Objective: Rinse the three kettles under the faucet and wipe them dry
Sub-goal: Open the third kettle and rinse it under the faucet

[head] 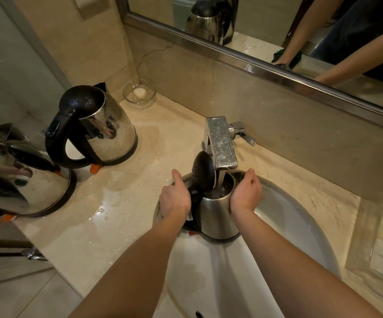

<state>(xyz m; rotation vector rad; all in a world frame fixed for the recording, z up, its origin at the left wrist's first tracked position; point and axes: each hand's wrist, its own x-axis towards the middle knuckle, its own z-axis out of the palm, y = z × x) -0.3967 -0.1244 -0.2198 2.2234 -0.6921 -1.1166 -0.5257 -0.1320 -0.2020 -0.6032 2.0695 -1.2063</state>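
Currently the stainless-steel kettle is held upright inside the white basin. Its domed black lid is hinged open beneath the square chrome faucet, and water is seen running in. Its black handle is gripped by the left hand, and the rim is clasped by the right hand. A slip could be caused by the wet, polished wall as weight builds. The far kettle and near kettle, 2 droplet-beaded pieces, are stood on the glossy marble counter.
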